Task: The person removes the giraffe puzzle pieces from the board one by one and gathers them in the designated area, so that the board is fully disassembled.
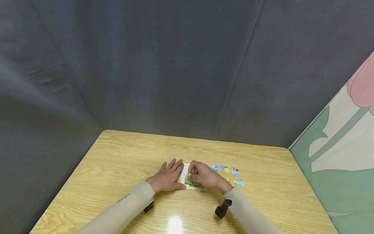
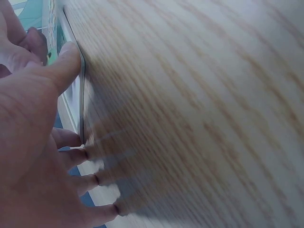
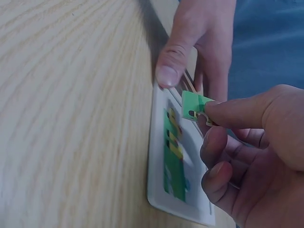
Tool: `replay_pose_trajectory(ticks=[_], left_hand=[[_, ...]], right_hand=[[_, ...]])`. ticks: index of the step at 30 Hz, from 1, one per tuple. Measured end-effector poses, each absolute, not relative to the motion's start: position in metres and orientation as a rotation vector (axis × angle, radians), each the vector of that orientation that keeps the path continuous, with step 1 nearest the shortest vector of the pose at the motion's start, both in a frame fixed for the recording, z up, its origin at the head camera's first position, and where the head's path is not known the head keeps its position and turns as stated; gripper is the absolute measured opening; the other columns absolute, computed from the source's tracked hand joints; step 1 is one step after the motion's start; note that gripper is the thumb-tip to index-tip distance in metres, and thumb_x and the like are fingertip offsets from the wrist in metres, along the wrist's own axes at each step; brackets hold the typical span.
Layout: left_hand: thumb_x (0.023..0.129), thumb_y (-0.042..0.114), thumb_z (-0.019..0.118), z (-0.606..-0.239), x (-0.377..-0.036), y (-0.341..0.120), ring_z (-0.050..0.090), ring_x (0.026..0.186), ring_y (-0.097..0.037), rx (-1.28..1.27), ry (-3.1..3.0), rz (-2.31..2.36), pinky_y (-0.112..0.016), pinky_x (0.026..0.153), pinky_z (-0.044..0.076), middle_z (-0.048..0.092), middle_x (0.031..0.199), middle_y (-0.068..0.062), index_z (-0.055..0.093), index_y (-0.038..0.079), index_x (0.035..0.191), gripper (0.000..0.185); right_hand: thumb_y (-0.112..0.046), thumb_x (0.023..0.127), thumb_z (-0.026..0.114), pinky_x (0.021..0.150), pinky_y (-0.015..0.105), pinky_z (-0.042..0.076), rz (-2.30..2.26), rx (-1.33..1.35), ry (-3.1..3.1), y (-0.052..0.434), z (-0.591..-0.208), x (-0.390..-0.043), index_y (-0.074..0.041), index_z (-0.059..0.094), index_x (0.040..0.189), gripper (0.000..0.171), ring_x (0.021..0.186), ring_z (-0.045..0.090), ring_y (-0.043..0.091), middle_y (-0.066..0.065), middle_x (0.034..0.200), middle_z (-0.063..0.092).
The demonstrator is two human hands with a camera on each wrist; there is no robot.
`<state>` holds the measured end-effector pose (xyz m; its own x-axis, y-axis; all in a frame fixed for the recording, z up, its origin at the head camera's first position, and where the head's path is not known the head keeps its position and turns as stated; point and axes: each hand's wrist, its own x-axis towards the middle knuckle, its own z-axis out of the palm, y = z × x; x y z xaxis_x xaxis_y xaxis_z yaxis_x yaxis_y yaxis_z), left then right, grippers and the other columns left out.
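A small white puzzle tray (image 1: 184, 178) (image 3: 156, 156) lies on the wooden table, with green pieces (image 3: 173, 152) laid in it. My left hand (image 1: 168, 176) (image 2: 33, 137) lies flat beside the tray's left edge, thumb (image 3: 172, 57) pressing on the tray's rim. My right hand (image 1: 204, 175) (image 3: 247, 152) hovers over the tray and pinches a green puzzle piece (image 3: 194, 105) between thumb and forefinger. Loose blue pieces (image 1: 225, 169) lie in a row to the right of that hand.
The wooden table (image 1: 122, 156) stands against a dark grey curtain (image 1: 175, 65). A painted panel with a pink flower (image 1: 344, 146) rises at the right. Small black wrist cameras (image 1: 222, 208) sit under both sleeves.
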<state>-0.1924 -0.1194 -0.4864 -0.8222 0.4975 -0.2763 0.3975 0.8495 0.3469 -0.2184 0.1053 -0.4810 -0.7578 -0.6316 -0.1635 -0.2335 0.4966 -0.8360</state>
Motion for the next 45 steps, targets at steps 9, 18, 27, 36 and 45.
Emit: replay_pose_trajectory(ticks=[9, 18, 27, 36, 45], left_hand=[[0.100, 0.063, 0.064, -0.485, -0.193, -0.120, 0.014, 0.169, -0.039, 0.672, 2.671, 0.420, -0.067, 0.133, 0.017, 0.017, 0.181, -0.011, 0.028, 0.006, 0.169, 0.097], [0.100, 0.062, 0.065, -0.484, -0.194, -0.119, 0.013, 0.169, -0.039, 0.671, 2.667, 0.426, -0.066, 0.133, 0.016, 0.018, 0.181, -0.011, 0.027, 0.005, 0.170, 0.097], [0.102, 0.061, 0.063, -0.485, -0.194, -0.121, 0.011, 0.169, -0.038, 0.680, 2.660, 0.424, -0.066, 0.134, 0.015, 0.016, 0.181, -0.010, 0.025, 0.007, 0.170, 0.095], [0.102, 0.061, 0.063, -0.486, -0.193, -0.121, 0.011, 0.169, -0.038, 0.679, 2.659, 0.434, -0.066, 0.134, 0.014, 0.015, 0.181, -0.010, 0.025, 0.007, 0.171, 0.095], [0.101, 0.062, 0.063, -0.489, -0.192, -0.121, 0.011, 0.169, -0.038, 0.674, 2.660, 0.432, -0.067, 0.134, 0.014, 0.015, 0.181, -0.010, 0.025, 0.008, 0.171, 0.096]], right_hand=[[-0.011, 0.104, 0.068, 0.056, 0.024, 0.046, -1.223, -0.656, 2.310, 0.126, -0.471, -0.222, -0.004, 0.058, 0.106, 0.012, 0.064, 0.053, 0.013, 0.007, 0.094, 0.061], [-0.008, 0.103, 0.069, 0.055, 0.027, 0.049, -1.243, -0.639, 2.330, 0.147, -0.464, -0.224, -0.001, 0.057, 0.106, 0.014, 0.063, 0.053, 0.016, 0.009, 0.095, 0.060], [-0.007, 0.103, 0.068, 0.053, 0.023, 0.043, -1.230, -0.655, 2.349, 0.169, -0.460, -0.221, 0.000, 0.057, 0.105, 0.014, 0.063, 0.049, 0.010, 0.008, 0.094, 0.059], [-0.007, 0.104, 0.066, 0.053, 0.021, 0.039, -1.254, -0.579, 2.322, 0.184, -0.458, -0.215, 0.001, 0.055, 0.106, 0.014, 0.062, 0.043, 0.010, 0.008, 0.093, 0.056], [-0.004, 0.102, 0.068, 0.056, 0.021, 0.044, -1.237, -0.577, 2.347, 0.198, -0.464, -0.213, 0.002, 0.055, 0.104, 0.014, 0.067, 0.049, 0.010, 0.007, 0.093, 0.055]])
